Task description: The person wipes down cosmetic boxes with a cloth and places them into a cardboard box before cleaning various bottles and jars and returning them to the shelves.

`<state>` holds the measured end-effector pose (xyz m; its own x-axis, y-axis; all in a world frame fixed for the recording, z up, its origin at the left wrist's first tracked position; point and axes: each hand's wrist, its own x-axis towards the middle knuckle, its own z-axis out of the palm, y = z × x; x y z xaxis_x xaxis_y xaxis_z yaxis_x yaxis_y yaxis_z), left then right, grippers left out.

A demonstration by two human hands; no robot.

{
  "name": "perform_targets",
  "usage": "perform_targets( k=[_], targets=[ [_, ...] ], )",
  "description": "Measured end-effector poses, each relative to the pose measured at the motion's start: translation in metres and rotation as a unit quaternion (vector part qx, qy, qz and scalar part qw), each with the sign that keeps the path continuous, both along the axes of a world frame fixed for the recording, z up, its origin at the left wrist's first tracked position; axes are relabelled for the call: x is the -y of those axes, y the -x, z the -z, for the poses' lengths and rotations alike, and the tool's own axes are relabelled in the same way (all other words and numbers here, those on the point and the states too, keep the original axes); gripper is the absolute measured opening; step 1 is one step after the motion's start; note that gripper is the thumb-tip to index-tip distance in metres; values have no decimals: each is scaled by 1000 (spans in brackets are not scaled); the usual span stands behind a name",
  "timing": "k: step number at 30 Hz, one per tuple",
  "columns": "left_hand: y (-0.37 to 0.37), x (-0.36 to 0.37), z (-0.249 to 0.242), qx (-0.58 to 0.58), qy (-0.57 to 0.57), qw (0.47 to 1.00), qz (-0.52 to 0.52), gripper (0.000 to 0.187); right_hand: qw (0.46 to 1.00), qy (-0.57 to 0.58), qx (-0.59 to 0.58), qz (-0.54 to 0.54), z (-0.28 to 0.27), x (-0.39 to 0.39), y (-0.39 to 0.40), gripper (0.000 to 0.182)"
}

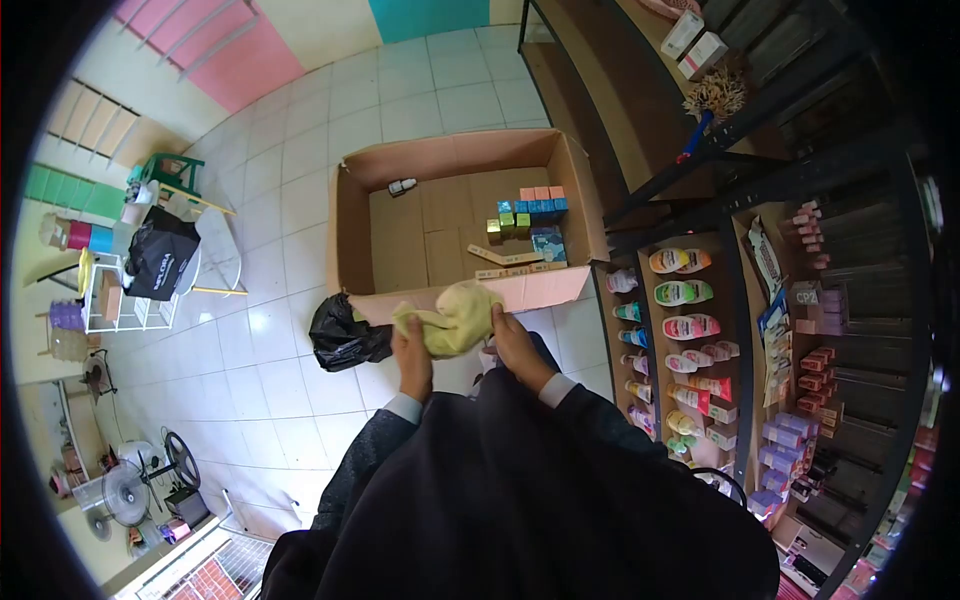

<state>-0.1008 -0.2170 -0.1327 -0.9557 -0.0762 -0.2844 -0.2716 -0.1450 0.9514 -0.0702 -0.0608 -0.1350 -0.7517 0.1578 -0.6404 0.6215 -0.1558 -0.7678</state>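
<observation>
A crumpled yellow-green cloth (452, 318) is stretched between my two hands, in front of my body and over the near edge of a large cardboard box. My left hand (412, 362) is closed on its left end. On the right end, my right hand (516, 345) grips the cloth with the thumb on top. The open cardboard box (400, 290) stands on the floor just beyond. Inside it are several small blue, green and pink boxes (530, 215), a few long narrow cartons (505, 262) and a small dark-and-white bottle (402, 187).
A black plastic bag (348, 335) lies on the tiled floor (270, 340) at the box's left corner. Shelves (655, 350) with bottles and cartons run close along my right. Leftward stand a table with a black bag (163, 253), a white rack (110, 300) and fans (125, 492).
</observation>
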Motion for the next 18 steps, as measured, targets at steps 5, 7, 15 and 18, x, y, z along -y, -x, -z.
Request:
perform_targets(
  k=[5, 7, 15, 18],
  targets=[
    [58, 8, 15, 38, -24, 994, -97, 37, 918, -235, -196, -252, 41, -52, 46, 45],
    [68, -5, 15, 195, -149, 969, -16, 42, 903, -201, -333, -182, 27, -38, 59, 52],
    [117, -49, 22, 210, -57, 970, 106, 33, 985, -55, -108, -124, 78, -58, 101, 37],
    [133, -30, 59, 76, 203, 947, 237, 41, 904, -388, 25, -174, 127, -120, 118, 21]
  ],
)
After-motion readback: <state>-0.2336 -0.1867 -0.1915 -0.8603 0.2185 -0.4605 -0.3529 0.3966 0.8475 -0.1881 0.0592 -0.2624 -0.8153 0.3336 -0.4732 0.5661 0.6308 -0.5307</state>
